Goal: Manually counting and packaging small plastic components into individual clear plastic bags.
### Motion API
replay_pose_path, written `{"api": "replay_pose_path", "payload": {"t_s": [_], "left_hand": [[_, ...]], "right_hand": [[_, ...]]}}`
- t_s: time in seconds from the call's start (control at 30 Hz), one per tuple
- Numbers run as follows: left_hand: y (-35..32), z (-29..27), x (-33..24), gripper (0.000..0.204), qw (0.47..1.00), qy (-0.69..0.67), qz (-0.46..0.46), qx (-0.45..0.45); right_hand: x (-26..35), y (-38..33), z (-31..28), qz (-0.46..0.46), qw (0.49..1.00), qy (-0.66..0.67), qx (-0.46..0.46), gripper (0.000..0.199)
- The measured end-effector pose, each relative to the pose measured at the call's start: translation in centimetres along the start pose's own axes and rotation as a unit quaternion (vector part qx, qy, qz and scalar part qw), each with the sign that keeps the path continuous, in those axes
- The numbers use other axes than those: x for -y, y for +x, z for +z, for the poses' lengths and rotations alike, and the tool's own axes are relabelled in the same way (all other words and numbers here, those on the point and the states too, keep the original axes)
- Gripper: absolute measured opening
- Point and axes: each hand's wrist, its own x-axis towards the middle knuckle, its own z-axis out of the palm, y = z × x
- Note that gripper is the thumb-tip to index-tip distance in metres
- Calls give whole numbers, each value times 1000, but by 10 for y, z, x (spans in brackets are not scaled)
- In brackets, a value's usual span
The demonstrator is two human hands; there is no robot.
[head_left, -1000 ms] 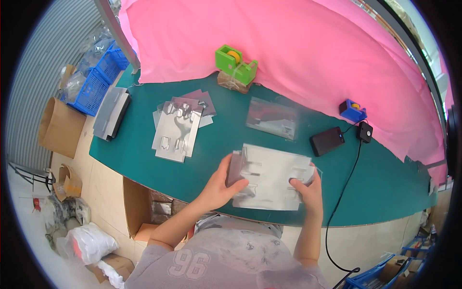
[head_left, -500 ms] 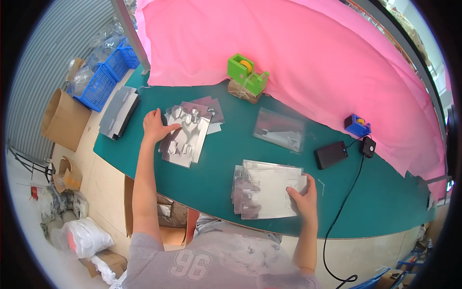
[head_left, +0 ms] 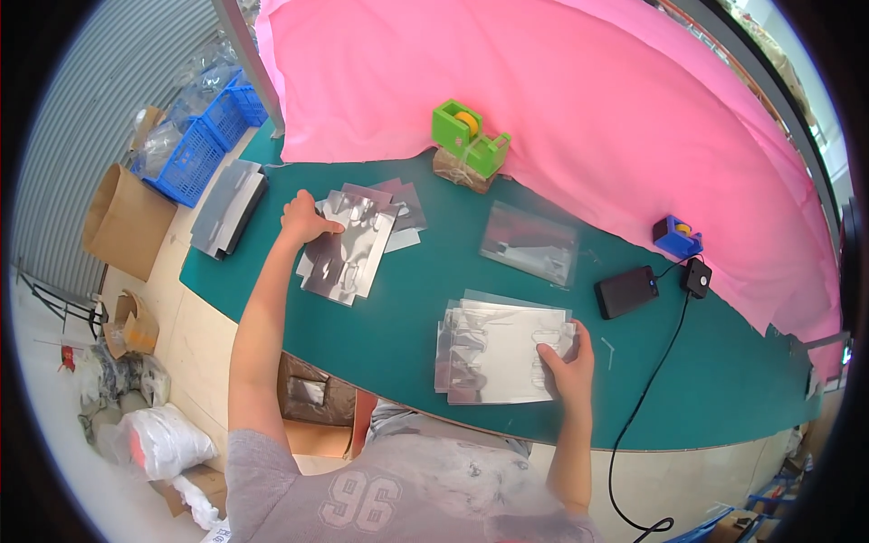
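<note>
A stack of flat clear plastic sheets (head_left: pixel 348 253) with cut-out edges and shiny reflections lies at the left of the table. My left hand (head_left: pixel 308 220) is closed at its far left edge, thumb on top and fingertips partly hidden. Nearer me, right of centre, lies a second stack of similar sheets (head_left: pixel 502 353), looking whitish and unevenly squared. My right hand (head_left: pixel 568 364) grips its right edge, thumb above and fingers around the side. Some loose clear sheets (head_left: pixel 410 210) stick out behind the left stack.
Beyond the right stack lies a clear plastic piece (head_left: pixel 529 242). A green tape dispenser (head_left: pixel 469 140) stands against the pink cloth (head_left: pixel 561 90). At right are a blue tape dispenser (head_left: pixel 677 236) and a black box with a cable (head_left: pixel 626 292). More stacked sheets (head_left: pixel 228 208) sit at the far left edge.
My left hand has shifted right, closing in on the left stack's edge. The sheets there have moved slightly. My right hand stays at its stack, whose sheets have shifted a little.
</note>
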Motion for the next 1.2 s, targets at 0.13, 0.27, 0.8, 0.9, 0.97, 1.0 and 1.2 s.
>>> {"api": "replay_pose_path", "payload": {"t_s": [0.13, 0.27, 0.8, 0.9, 0.97, 1.0, 1.2], "left_hand": [[9, 1, 8, 104, 995, -96, 8, 3], [6, 0, 3, 99, 986, -166, 12, 0], [-125, -69, -85, 50, 776, -534, 265, 204], [-162, -64, -128, 55, 776, -486, 324, 239], [-177, -58, -147, 54, 758, -485, 356, 252], [-182, -57, -154, 52, 810, -393, 361, 243], [-219, -43, -193, 47, 806, -146, 563, 109]], "right_hand": [[1, 0, -1, 10, 999, 34, 4, 65], [-10, 1, -1, -22, 1000, -8, -12, 67], [85, 23, -10, -247, 965, -89, 7, 57], [100, 24, -2, -160, 954, 184, 174, 68], [92, 23, -7, -88, 954, 200, 208, 68], [89, 21, -10, -15, 946, 216, 243, 67], [72, 12, -30, -177, 959, 150, 163, 55]]}}
